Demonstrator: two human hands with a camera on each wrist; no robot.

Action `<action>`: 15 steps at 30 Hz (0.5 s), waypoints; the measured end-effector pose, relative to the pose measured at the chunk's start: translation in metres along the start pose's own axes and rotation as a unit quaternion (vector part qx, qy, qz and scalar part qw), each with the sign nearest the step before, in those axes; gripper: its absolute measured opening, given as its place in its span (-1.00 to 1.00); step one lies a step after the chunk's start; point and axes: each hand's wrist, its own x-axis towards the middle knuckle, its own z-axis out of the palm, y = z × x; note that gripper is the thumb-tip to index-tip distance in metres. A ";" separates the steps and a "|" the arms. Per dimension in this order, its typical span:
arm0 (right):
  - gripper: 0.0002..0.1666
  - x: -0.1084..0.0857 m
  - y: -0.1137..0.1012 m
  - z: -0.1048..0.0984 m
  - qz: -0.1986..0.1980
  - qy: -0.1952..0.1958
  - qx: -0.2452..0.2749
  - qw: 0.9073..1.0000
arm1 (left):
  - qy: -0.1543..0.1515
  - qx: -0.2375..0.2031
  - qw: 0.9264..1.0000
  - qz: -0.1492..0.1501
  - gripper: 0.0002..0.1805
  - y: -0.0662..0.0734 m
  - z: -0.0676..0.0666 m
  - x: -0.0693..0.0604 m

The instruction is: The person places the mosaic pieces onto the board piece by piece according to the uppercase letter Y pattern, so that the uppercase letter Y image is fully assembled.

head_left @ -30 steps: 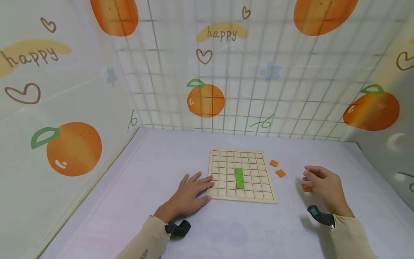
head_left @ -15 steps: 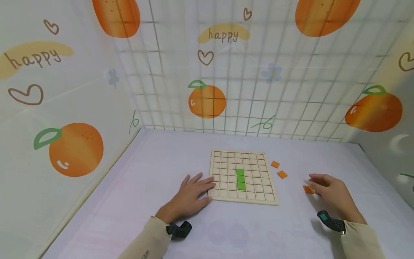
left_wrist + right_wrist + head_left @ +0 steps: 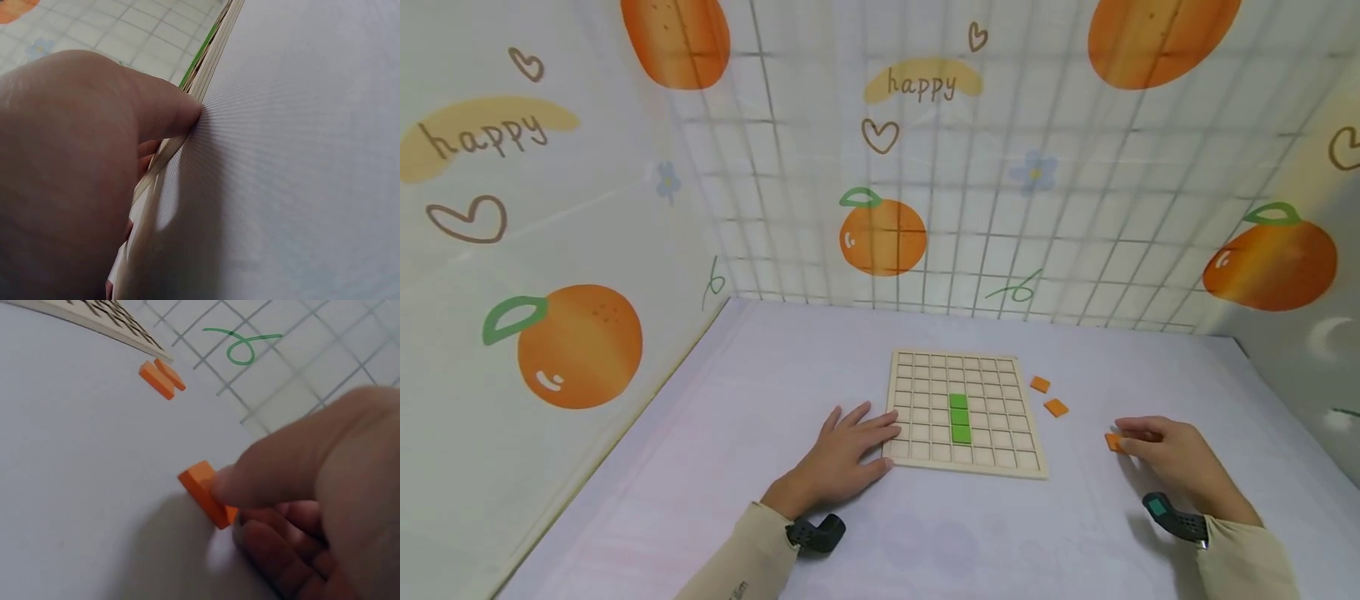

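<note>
A pale wooden grid board (image 3: 996,421) lies flat on the table, with several square cells per row. Three green square tiles (image 3: 959,419) stand in one column of its cells. My left hand (image 3: 842,458) rests with spread fingers over the board's left edge; in the left wrist view, the thumb (image 3: 169,112) touches the board's side. To the right of the board, my right hand (image 3: 1180,462) pinches an orange square tile (image 3: 201,487) between thumb and finger, low over the table. The fingers partly cover that tile.
Two more orange tiles, one farther back (image 3: 1040,384) and one nearer (image 3: 1056,407), lie just off the board's right edge. Printed cloth walls (image 3: 955,208) with a grid behind enclose the white table (image 3: 775,358) at the back and sides.
My right hand has moved down and slightly right, closing its thumb and finger on the orange tile. The left hand stays on the board's edge, and the view has shifted slightly.
</note>
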 end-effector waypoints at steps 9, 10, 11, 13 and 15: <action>-0.46 0.000 -0.009 -0.001 -0.037 0.002 -0.065 0.997 | 0.004 -0.005 1.000 0.007 -0.46 0.000 -0.001 -0.001; -0.46 0.000 -0.009 -0.001 -0.041 0.000 -0.070 0.997 | 0.003 -0.004 1.000 0.007 -0.46 0.000 -0.001 -0.001; -0.46 0.000 -0.009 -0.002 -0.045 -0.002 -0.075 0.996 | 0.004 -0.004 1.000 0.007 -0.46 0.000 -0.001 -0.001; -0.45 -0.001 -0.009 -0.004 -0.051 -0.010 -0.078 0.996 | 0.005 -0.002 1.000 0.006 -0.46 0.000 0.000 -0.001; -0.44 -0.001 -0.008 -0.005 -0.053 -0.018 -0.080 0.995 | 0.006 -0.002 1.000 0.006 -0.46 0.000 0.000 -0.001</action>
